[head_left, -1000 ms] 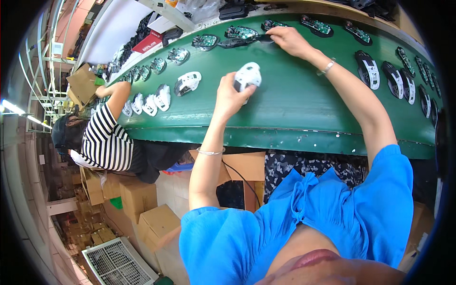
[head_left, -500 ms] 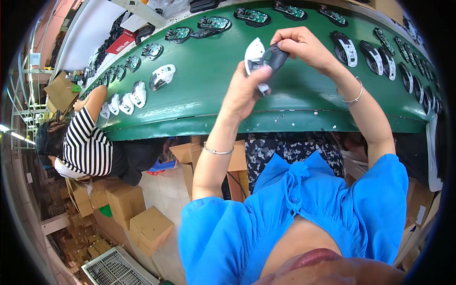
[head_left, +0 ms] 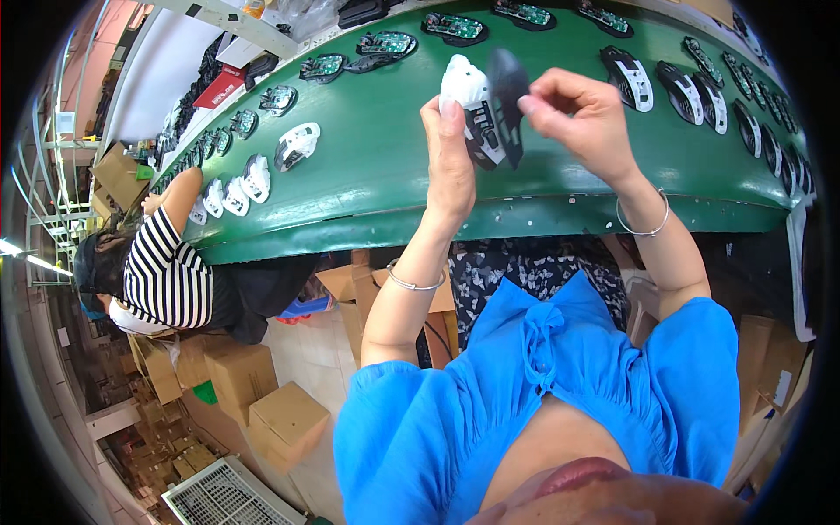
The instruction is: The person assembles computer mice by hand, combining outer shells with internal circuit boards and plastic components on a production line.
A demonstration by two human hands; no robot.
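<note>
Above the green bench, my left hand [head_left: 451, 162] is closed around a white and black computer mouse shell [head_left: 470, 92], its thumb lying along the near side. Beside it a dark mouse cover [head_left: 507, 101] stands on edge, pinched at its right side by the thumb and fingers of my right hand [head_left: 577, 118]. The two parts sit very close together; whether they touch I cannot tell. Several black-and-white mouse shells [head_left: 627, 79] lie to the right of my right hand. Left of my left hand lies a white mouse shell [head_left: 297, 145].
The green work surface [head_left: 367, 166] curves across the view. Along its far edge lie several mouse bases with green circuit boards [head_left: 455, 28]. More white shells [head_left: 234, 196] lie at the left, near a person in a striped shirt [head_left: 171, 271]. Cardboard boxes [head_left: 289, 424] stand on the floor.
The dark cover has turned from a slant over the white shell to upright beside it. My right hand has come down and to the right. My left hand has turned the shell more upright.
</note>
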